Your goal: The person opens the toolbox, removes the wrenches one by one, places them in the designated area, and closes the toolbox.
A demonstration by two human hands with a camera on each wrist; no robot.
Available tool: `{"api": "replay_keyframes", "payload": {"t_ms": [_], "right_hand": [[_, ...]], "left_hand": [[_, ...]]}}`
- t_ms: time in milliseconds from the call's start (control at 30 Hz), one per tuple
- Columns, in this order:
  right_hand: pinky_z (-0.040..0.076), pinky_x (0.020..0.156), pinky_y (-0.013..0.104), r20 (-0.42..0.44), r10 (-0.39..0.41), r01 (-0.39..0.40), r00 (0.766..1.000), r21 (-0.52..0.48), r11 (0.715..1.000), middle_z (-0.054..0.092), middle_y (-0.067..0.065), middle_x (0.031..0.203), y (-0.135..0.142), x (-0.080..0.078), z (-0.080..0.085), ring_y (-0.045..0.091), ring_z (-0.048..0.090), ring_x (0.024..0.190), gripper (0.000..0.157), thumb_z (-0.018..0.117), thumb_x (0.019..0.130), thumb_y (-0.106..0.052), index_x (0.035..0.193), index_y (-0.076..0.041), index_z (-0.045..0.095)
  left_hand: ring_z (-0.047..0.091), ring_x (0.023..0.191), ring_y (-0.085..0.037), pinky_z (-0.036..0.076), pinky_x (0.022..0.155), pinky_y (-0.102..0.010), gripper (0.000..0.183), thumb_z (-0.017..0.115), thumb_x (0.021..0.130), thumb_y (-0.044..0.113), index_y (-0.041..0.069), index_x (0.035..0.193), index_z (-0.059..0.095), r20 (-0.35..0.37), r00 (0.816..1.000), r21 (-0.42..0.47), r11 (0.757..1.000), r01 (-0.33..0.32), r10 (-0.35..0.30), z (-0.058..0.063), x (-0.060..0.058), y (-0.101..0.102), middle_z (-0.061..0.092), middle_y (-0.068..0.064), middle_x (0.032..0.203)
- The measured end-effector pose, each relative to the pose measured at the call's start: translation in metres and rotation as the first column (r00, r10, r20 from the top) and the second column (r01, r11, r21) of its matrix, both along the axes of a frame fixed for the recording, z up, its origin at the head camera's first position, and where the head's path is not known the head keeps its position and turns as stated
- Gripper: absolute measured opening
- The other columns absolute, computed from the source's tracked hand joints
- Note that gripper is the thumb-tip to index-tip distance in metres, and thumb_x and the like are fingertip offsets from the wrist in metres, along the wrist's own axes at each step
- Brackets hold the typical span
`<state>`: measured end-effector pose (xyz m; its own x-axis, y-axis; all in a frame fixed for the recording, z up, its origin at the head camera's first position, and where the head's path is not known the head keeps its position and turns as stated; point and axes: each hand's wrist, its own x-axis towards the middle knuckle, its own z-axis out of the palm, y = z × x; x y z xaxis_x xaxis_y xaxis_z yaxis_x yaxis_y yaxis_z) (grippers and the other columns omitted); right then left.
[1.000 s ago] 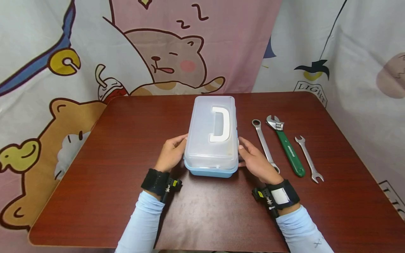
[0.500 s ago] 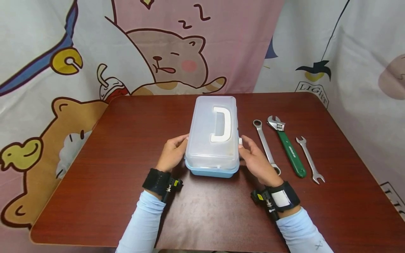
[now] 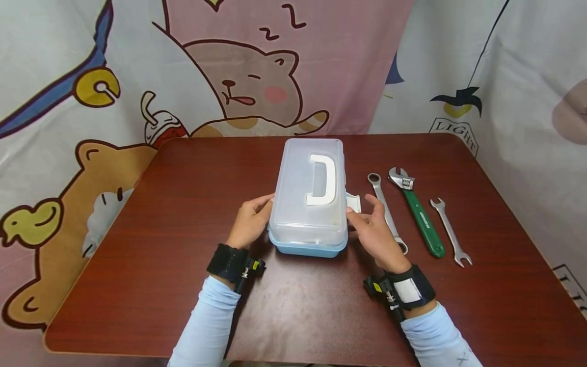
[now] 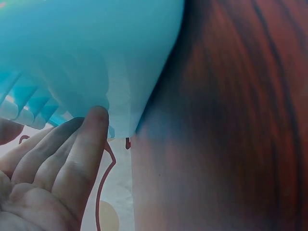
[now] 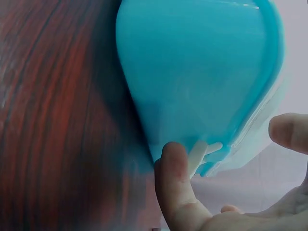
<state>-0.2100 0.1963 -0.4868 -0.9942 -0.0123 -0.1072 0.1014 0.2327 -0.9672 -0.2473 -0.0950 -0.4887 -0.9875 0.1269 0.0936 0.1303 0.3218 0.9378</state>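
A plastic toolbox (image 3: 293,193) stands lengthwise on the table, with a light blue base, a clouded clear lid and a white handle (image 3: 329,178) folded flat. The lid is down. My left hand (image 3: 248,221) rests against its left side; straight fingers (image 4: 86,154) touch the blue wall in the left wrist view. On the right side a white latch (image 3: 353,202) sticks out, swung away from the lid. My right hand (image 3: 378,237) is beside it, fingers spread and fairly straight, thumb near the lid's edge. In the right wrist view the latch (image 5: 196,156) shows behind a fingertip.
Right of the box lie a ratcheting ring wrench (image 3: 384,206), an adjustable wrench (image 3: 419,216) with a green handle, and a small open-ended wrench (image 3: 449,229). The brown table (image 3: 174,285) reaches a patterned cloth (image 3: 348,66) behind.
The white latch on the right side has swung outward and down, away from the lid. My right fingers have moved outward off the box's side. My left hand stays in place.
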Motion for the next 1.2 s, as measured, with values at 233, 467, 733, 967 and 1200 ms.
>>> {"api": "replay_keyframes", "payload": {"t_ms": [233, 467, 733, 967, 1200], "right_hand": [[0.054, 0.092, 0.046, 0.021, -0.052, 0.051, 0.998, 0.08, 0.995, 0.055, 0.027, 0.132, 0.002, -0.005, -0.003, 0.038, 0.066, 0.109, 0.085, 0.054, 0.108, -0.035, 0.163, -0.008, -0.005], [0.053, 0.098, 0.046, 0.057, -0.065, 0.061, 0.996, 0.056, 0.997, 0.055, 0.026, 0.132, 0.008, -0.012, -0.006, 0.037, 0.06, 0.116, 0.067, 0.046, 0.111, -0.029, 0.162, 0.004, 0.016], [0.057, 0.088, 0.034, 0.034, -0.058, 0.057, 0.998, 0.03, 0.998, 0.057, 0.024, 0.13, 0.013, -0.02, -0.013, 0.032, 0.058, 0.114, 0.054, 0.053, 0.109, -0.027, 0.15, 0.005, 0.04], [0.056, 0.096, 0.038, 0.074, -0.03, 0.032, 0.997, -0.017, 0.999, 0.061, 0.026, 0.134, 0.012, -0.02, -0.012, 0.034, 0.063, 0.121, 0.051, 0.049, 0.111, -0.03, 0.148, 0.004, 0.04], [0.058, 0.092, 0.036, 0.062, -0.033, 0.035, 0.998, -0.033, 0.999, 0.065, 0.024, 0.13, 0.012, -0.023, -0.014, 0.03, 0.067, 0.116, 0.05, 0.051, 0.11, -0.034, 0.143, 0.004, 0.046]], "left_hand": [[0.066, 0.112, -0.019, 0.053, 0.093, -0.037, 0.044, 0.059, 0.107, 0.032, 0.005, 0.142, 0.063, 0.004, 1.0, -0.004, 1.0, -0.001, 0.001, 0.001, -0.001, 0.001, 0.069, -0.01, 0.133], [0.065, 0.115, -0.018, 0.053, 0.095, -0.037, 0.044, 0.058, 0.107, 0.031, 0.004, 0.142, 0.062, 0.012, 1.0, -0.016, 1.0, -0.01, 0.011, 0.001, -0.002, 0.001, 0.068, -0.011, 0.135], [0.065, 0.107, -0.017, 0.052, 0.09, -0.036, 0.045, 0.059, 0.107, 0.034, 0.006, 0.141, 0.063, 0.004, 1.0, -0.021, 0.999, -0.024, 0.024, 0.001, -0.001, 0.0, 0.069, -0.01, 0.133], [0.065, 0.116, -0.019, 0.053, 0.096, -0.041, 0.045, 0.059, 0.106, 0.034, 0.006, 0.141, 0.064, 0.008, 1.0, -0.017, 1.0, -0.026, 0.026, 0.001, -0.001, 0.001, 0.069, -0.01, 0.133], [0.065, 0.111, -0.017, 0.052, 0.093, -0.038, 0.044, 0.058, 0.107, 0.034, 0.006, 0.141, 0.064, -0.002, 1.0, -0.043, 0.999, -0.026, 0.026, 0.001, 0.0, 0.002, 0.069, -0.01, 0.133]]}}
